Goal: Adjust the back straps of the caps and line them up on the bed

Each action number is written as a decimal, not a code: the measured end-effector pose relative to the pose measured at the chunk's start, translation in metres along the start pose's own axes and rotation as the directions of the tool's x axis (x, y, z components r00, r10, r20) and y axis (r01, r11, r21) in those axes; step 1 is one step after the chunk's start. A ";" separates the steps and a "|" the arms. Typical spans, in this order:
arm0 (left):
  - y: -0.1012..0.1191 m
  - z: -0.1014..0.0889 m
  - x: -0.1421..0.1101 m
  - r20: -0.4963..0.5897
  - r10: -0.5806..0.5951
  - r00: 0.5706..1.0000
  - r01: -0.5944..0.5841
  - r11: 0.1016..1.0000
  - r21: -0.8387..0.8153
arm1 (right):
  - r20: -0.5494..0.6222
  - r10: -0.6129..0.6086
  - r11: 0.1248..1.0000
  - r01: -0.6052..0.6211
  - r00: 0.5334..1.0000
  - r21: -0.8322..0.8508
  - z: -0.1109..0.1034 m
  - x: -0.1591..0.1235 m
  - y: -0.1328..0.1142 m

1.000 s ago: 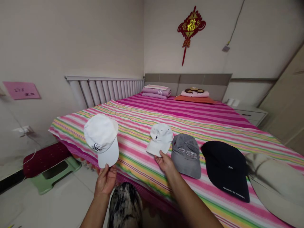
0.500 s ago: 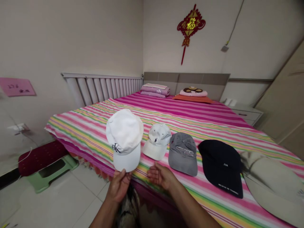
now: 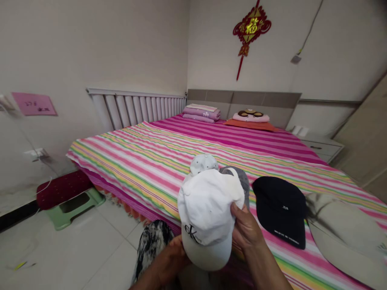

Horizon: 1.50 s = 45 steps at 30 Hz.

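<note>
A white baseball cap (image 3: 208, 211) with a dark embroidered logo is held up in front of me, crown toward the bed. My left hand (image 3: 171, 262) grips it low near the brim, and my right hand (image 3: 246, 227) is closed on the crown's right side. Behind it, a smaller white cap (image 3: 203, 163) and a grey cap (image 3: 238, 177) lie on the striped bedspread (image 3: 130, 177), both partly hidden. A black cap (image 3: 281, 211) lies to the right, with a beige cap (image 3: 341, 237) beyond it.
Black-and-white patterned cloth (image 3: 151, 249) sits low near my left hand. A radiator (image 3: 136, 106) runs along the left wall. Folded bedding (image 3: 201, 113) and a pillow (image 3: 250, 117) lie at the headboard. A green stool with a red cushion (image 3: 63, 193) stands on the floor.
The white cap has moved right and lower, now covering most of the grey cap. My right hand has come from open beside it to gripping it alongside my left hand.
</note>
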<state>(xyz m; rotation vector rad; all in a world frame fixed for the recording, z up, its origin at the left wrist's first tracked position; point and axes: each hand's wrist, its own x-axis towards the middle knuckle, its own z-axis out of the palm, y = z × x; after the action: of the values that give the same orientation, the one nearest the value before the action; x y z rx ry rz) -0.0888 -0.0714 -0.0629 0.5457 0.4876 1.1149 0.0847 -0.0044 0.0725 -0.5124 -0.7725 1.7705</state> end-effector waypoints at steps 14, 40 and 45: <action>0.063 0.060 0.034 -0.096 0.146 0.985 -0.150 0.988 -0.038 | 0.057 0.139 0.987 -0.133 0.989 -0.087 -0.051 -0.037 -0.007; 0.075 0.091 0.031 0.187 -0.218 0.958 0.165 0.950 0.265 | 0.139 0.121 0.991 -0.113 0.983 -0.066 -0.062 -0.081 -0.024; 0.081 0.106 0.028 0.104 -0.221 0.970 0.160 0.898 0.409 | 0.131 0.059 0.991 -0.042 0.990 -0.127 -0.059 -0.087 -0.023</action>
<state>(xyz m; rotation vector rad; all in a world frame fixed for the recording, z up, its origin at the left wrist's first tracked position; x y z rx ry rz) -0.0697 -0.0356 0.0678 0.9111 0.6294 0.7793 0.1675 -0.0674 0.0453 -0.5018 -0.9759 1.8263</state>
